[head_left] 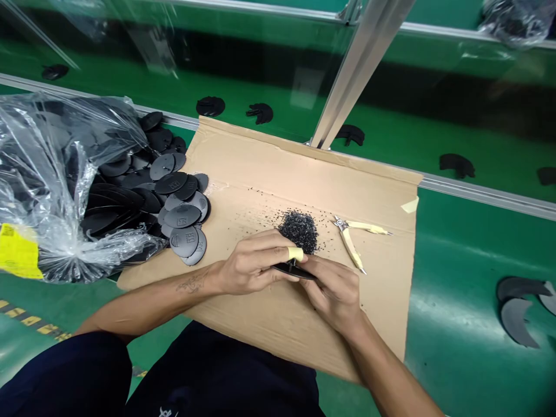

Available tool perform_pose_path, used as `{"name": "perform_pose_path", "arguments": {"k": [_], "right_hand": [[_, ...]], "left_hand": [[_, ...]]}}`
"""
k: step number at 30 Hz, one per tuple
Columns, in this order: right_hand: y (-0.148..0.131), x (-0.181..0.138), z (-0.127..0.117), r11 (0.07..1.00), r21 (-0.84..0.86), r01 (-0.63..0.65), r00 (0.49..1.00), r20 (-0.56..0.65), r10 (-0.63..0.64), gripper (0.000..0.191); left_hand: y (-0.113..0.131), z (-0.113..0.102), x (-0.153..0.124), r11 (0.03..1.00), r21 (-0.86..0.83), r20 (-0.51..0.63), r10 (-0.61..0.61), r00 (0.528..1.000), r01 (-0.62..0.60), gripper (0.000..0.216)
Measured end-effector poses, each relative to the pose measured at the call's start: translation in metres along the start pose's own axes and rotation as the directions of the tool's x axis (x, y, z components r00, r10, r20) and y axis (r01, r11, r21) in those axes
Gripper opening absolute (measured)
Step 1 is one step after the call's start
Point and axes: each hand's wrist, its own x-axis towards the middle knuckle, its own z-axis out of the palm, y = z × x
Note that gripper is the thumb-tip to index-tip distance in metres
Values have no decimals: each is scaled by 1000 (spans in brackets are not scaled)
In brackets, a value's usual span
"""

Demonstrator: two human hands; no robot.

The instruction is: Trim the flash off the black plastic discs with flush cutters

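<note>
Between my two hands is a black round plastic disc (297, 270), seen nearly edge-on and tilted. My left hand (256, 263) grips its left side, with yellow tape around one fingertip. On the opposite side my right hand (334, 289) pinches the disc's edge, fingers closed. Just beyond the hands lies a heap of small black plastic bits (299, 230) on a cardboard sheet (365, 179). A pair of cutting pliers (350, 234) with pale yellow handles rests there too, jaws toward the heap and handles spread. The fingers hide part of the disc.
A clear plastic bag (65, 174) spills many black discs (182, 215) onto the cardboard's left side. A metal post (365, 69) rises behind the sheet. Curved black parts (516, 318) lie on the green surface at right, and others (260, 113) rest beyond the rail.
</note>
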Motion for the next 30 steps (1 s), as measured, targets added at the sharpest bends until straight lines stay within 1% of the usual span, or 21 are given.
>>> {"name": "perform_pose_path", "arguments": {"k": [4,8,11,15,18,23,25,27,28,30], "right_hand": [[1,0,1,1000,25,2,1000,15,-2,22],[2,0,0,999,-16,40,999,0,-40,19],[1,1,-1,999,-29,41,999,4,-41,21],[-1,2,-1,999,11,31,999,16,-31,23],[0,1,0,999,30,26,1000,12,-27,20],[1,1,3,997,77,-8,1000,-21,10,17],[1,5,-2,995,95,-15,1000,-5,15,17],[3,11,-16,999,37,-22,998,68,20,17],[5,13,-25,999,-34,-33,993,108,36,21],[12,17,-47,961,-264,-84,983,138,124,35]], "left_hand": [[3,0,0,999,3,-27,-34,999,34,19],[0,-1,-1,999,-19,14,-29,999,30,22],[-2,0,-1,999,-36,22,-7,1000,8,23],[1,1,-1,1000,-25,-26,-15,1000,14,20],[3,1,-1,999,-29,-15,-35,999,35,17],[0,0,1,997,-46,8,-55,998,55,30],[0,0,1,993,-73,10,-89,996,89,27],[1,-1,0,987,-90,-12,-138,990,136,23],[1,-1,0,983,-88,-32,-163,986,160,22],[0,-2,-1,977,-71,-75,-204,976,199,22]]}}
